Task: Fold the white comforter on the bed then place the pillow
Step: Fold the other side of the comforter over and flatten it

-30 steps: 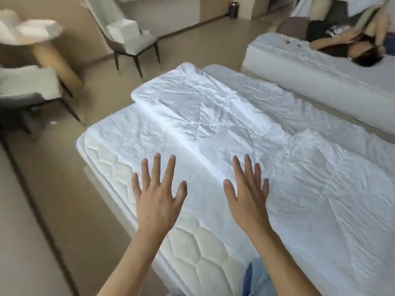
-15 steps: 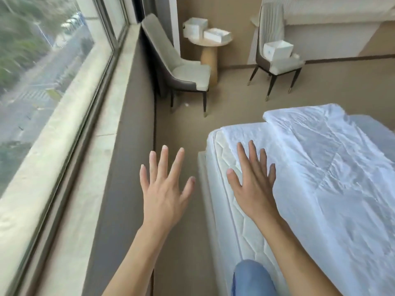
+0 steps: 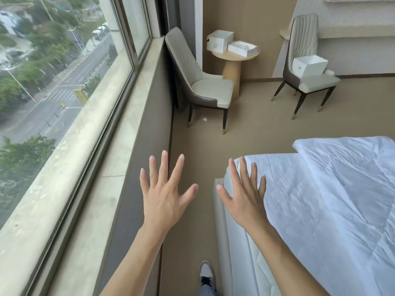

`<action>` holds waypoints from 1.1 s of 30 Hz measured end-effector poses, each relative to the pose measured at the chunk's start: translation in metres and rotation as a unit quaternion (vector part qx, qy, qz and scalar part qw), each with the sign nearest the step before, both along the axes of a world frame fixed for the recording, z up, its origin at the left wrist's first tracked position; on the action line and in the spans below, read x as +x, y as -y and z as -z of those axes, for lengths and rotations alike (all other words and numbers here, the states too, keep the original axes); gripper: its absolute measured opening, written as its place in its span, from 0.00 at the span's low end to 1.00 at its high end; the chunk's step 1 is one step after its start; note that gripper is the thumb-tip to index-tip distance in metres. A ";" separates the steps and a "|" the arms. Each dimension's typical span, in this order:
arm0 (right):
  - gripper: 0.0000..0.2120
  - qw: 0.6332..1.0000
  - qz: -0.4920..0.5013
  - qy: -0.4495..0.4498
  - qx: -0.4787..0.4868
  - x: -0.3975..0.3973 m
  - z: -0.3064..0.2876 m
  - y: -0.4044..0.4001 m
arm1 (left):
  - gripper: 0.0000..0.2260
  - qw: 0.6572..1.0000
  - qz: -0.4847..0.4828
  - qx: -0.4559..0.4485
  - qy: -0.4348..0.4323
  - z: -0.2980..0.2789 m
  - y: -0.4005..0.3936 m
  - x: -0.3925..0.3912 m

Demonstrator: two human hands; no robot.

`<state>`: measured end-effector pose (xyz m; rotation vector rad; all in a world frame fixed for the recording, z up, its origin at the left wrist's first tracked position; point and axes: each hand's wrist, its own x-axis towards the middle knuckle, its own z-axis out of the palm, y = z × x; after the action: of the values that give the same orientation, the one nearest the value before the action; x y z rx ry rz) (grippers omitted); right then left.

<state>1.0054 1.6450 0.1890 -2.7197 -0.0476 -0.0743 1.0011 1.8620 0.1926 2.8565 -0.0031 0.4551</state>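
Both hands swing off the bed toward the window aisle, left hand [image 3: 164, 197] and right hand [image 3: 243, 201] spread empty; comforter [image 3: 333, 189] lies folded on bed [image 3: 237, 242], pillow unseen, placing left.

A narrow strip of floor [image 3: 192, 210] is left open between the window wall [image 3: 136, 167] and the bed [image 3: 239, 242]; farther on, it is blocked by a chair [image 3: 205, 88].
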 end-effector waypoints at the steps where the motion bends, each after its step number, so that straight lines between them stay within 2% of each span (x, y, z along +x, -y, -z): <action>1: 0.37 1.000 0.007 0.000 0.006 0.021 0.001 0.001 | 0.36 1.000 0.004 0.001 0.001 -0.001 0.001 0.023; 14: 0.37 0.999 0.035 -0.008 0.010 0.296 0.004 -0.029 | 0.37 0.999 0.022 -0.036 -0.026 0.004 -0.033 0.303; 21: 0.38 0.992 0.122 -0.010 0.017 0.456 0.001 -0.044 | 0.37 0.992 0.095 -0.063 -0.050 0.006 -0.046 0.492; 27: 0.37 0.983 0.182 -0.012 0.029 0.551 -0.007 -0.027 | 0.37 0.982 0.173 -0.059 -0.053 -0.005 -0.011 0.621; 33: 0.38 0.965 0.259 -0.011 0.045 0.637 0.003 0.028 | 0.36 0.965 0.256 -0.032 -0.053 -0.002 0.065 0.738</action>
<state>1.6421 1.6166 0.1859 -2.5693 0.6571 -0.1902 1.7390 1.7969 0.1951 2.6671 -0.6751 0.1882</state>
